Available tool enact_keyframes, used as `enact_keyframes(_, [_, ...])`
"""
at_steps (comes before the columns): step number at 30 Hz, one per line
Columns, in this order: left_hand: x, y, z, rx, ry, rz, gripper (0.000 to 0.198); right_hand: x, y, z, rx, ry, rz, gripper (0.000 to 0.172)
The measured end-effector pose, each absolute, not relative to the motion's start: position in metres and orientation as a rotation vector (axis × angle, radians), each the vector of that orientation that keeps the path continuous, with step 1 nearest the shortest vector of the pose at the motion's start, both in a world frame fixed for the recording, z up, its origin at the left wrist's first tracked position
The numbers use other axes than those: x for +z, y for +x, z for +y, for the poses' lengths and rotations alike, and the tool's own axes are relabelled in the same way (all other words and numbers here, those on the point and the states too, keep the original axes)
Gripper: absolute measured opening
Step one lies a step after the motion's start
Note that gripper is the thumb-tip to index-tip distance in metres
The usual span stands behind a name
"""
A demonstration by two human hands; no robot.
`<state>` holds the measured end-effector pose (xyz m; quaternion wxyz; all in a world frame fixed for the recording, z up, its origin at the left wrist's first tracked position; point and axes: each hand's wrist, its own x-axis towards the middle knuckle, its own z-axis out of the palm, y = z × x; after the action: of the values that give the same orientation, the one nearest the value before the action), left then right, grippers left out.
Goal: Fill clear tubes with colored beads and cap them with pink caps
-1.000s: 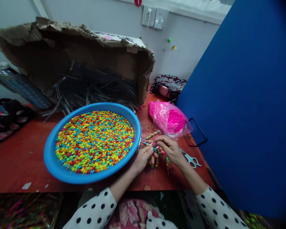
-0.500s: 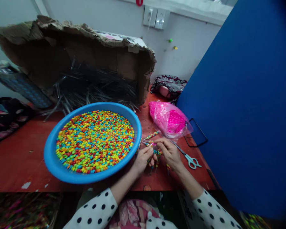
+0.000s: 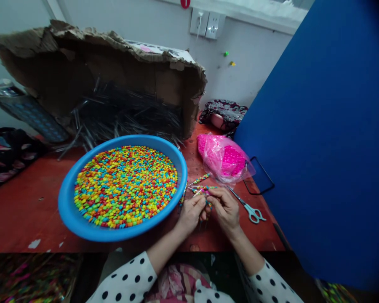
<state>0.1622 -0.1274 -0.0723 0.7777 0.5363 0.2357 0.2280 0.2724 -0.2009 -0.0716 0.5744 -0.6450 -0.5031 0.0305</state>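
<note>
My left hand (image 3: 191,213) is closed in a pinch beside the basin's right rim. Thumb and forefinger grip a thin stick of colourful bead-like pieces (image 3: 209,205), mostly hidden by the fingers. Touching it from the right, my right hand (image 3: 226,208) has its thumb and fingers pressed together at the stick's end, where a bit of pink shows. More such sticks (image 3: 202,179) lie on the table just beyond my hands. The blue basin (image 3: 82,229), full of small red, yellow, green, orange and blue pieces (image 3: 126,185), stands left of them.
Pale-green scissors (image 3: 252,212) lie to the right. Behind them sits a clear bag of bright pink pieces (image 3: 224,158). A torn cardboard box (image 3: 189,97) holds many clear thin tubes (image 3: 129,113). A blue panel (image 3: 318,147) with a black wire stand (image 3: 262,193) borders the right side.
My right hand has shifted slightly down and left, closing in on my left hand. A stick that showed beneath the right hand is now out of sight.
</note>
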Motion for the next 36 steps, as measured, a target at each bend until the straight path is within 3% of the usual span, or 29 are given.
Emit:
enact_keyframes(8, [-0.070, 0.161, -0.127, 0.529, 1.218, 0.515, 0.041, -0.060, 0.276, -0.197, 0.257, -1.508, -1.094, 0.017])
enact_keyframes(22, [-0.074, 0.159, -0.129, 0.519, 1.268, 0.517, 0.039, -0.078, 0.257, -0.199, 0.074, -1.506, -0.973, 0.013])
enact_keyframes(27, [-0.072, 0.155, -0.116, 0.633, 1.815, 0.630, 0.029, -0.073, 0.306, -0.183, 0.372, -1.609, -1.228, 0.027])
enact_keyframes(31, [-0.077, 0.160, -0.111, 0.670, 2.288, 0.772, 0.017, -0.079, 0.353, -0.158, 0.225, -1.761, -1.834, 0.031])
enact_keyframes(33, [-0.081, 0.166, -0.109, 0.611, 2.381, 0.861, 0.023, -0.082, 0.364, -0.146, 0.208, -1.824, -2.115, 0.031])
enact_keyframes(36, [-0.091, 0.171, -0.107, 0.510, 2.411, 0.895, 0.057, -0.084, 0.367, -0.133, 0.175, -1.966, -2.336, 0.028])
